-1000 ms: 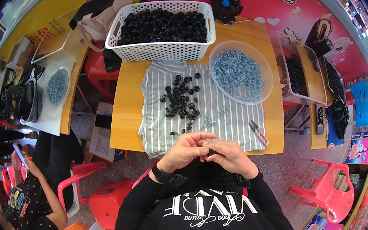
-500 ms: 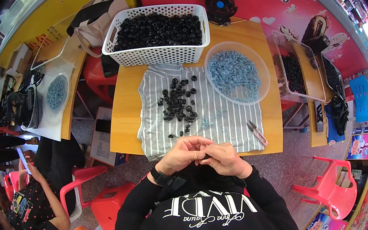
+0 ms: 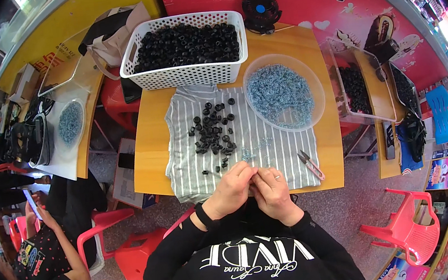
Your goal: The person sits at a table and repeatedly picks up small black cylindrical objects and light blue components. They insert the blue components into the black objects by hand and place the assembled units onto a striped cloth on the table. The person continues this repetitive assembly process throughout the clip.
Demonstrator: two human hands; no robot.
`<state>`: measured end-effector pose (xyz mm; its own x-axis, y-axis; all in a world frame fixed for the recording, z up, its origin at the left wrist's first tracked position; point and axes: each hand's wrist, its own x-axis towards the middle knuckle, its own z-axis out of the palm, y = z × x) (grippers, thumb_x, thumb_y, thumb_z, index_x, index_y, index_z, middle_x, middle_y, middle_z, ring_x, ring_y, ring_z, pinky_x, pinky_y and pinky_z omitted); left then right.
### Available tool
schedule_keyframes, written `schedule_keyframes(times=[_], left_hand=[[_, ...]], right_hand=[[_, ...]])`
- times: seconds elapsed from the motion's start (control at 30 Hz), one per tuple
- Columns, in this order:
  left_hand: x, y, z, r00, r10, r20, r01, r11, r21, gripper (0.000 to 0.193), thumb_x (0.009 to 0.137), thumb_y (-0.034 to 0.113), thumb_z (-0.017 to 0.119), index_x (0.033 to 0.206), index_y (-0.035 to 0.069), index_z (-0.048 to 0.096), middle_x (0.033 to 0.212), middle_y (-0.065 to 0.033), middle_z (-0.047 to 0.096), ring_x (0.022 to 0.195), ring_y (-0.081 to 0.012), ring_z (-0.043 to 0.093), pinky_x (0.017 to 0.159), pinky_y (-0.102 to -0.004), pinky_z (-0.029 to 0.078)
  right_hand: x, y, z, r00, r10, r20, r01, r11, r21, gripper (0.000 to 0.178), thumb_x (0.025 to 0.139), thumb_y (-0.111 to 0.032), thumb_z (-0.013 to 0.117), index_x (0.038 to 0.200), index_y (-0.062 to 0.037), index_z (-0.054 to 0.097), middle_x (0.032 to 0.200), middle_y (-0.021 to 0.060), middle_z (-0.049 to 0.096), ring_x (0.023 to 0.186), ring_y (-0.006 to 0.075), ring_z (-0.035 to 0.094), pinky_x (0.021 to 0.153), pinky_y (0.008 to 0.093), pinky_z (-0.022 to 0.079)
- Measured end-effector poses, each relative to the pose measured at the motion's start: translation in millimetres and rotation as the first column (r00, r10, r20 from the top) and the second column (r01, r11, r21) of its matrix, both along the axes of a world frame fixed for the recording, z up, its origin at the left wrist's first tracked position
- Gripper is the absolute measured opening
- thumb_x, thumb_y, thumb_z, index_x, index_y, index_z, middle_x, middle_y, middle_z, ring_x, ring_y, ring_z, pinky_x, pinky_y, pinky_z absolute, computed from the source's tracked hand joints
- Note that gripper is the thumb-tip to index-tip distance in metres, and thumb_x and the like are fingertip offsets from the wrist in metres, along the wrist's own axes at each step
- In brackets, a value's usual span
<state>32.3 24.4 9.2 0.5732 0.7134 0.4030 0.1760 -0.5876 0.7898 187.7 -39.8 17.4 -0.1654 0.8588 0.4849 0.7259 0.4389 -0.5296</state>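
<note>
My left hand (image 3: 231, 190) and my right hand (image 3: 274, 190) meet at the front edge of a wooden table (image 3: 147, 148), fingertips pinched together on a small part too tiny to make out. They hover over a grey-and-white striped cloth (image 3: 274, 145). On the cloth lie a loose heap of black rings (image 3: 213, 133) and a few small silvery pieces (image 3: 247, 153) just beyond my fingers. A white perforated basket (image 3: 189, 75) full of black rings stands at the back. Beside it is a clear bowl (image 3: 310, 75) of blue-grey metal bits.
Small pink-handled snips (image 3: 311, 164) lie right of my hands. A black fan (image 3: 260, 9) sits at the back. Clear bins (image 3: 356, 89) with black parts stand on the right, near a red chair (image 3: 410, 224). A seated person (image 3: 45, 265) and another table (image 3: 70, 123) are on the left.
My hands stay pinched together at the table's front edge, with only small finger movements. The view has shifted slightly.
</note>
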Motion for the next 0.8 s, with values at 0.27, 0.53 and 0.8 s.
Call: schedule_keyframes(times=[0.27, 0.53, 0.8], left_hand=[[0, -2, 3, 0.999, -0.027, -0.037, 0.029, 0.999, 0.034, 0.027, 0.075, -0.012, 0.058, 0.100, -0.005, 0.061, 0.084, -0.0156, 0.055, 0.076, -0.0339, 0.058, 0.066, -0.0391, 0.049], [-5, -2, -7, 1.000, 0.013, -0.005, -0.013, 1.000, 0.022, 0.027, 0.076, -0.010, 0.064, 0.102, -0.004, 0.064, 0.085, -0.0147, 0.060, 0.076, -0.0298, 0.062, 0.066, -0.0352, 0.051], [-13, 0, 15, 0.989, -0.015, 0.144, 0.084, 0.872, -0.482, 0.026, 0.086, -0.005, 0.068, 0.112, -0.002, 0.068, 0.100, -0.0080, 0.070, 0.083, -0.0106, 0.067, 0.072, -0.0247, 0.055]], right_hand=[[3, -2, -2, 0.999, 0.033, 0.012, -0.033, 0.999, -0.025, 0.034, 0.067, 0.006, 0.069, 0.101, 0.0064, 0.065, 0.103, 0.0143, 0.063, 0.087, 0.0315, 0.060, 0.075, 0.0408, 0.045], [0, 2, 4, 0.999, 0.038, -0.039, -0.039, 0.999, -0.028, 0.033, 0.068, 0.007, 0.069, 0.100, 0.0046, 0.065, 0.095, 0.0136, 0.063, 0.086, 0.0321, 0.060, 0.075, 0.0414, 0.047], [8, -1, 14, 0.967, 0.032, -0.252, -0.050, 0.997, -0.062, 0.025, 0.073, 0.004, 0.071, 0.097, 0.0007, 0.064, 0.086, 0.0142, 0.060, 0.075, 0.0338, 0.060, 0.063, 0.0407, 0.048]])
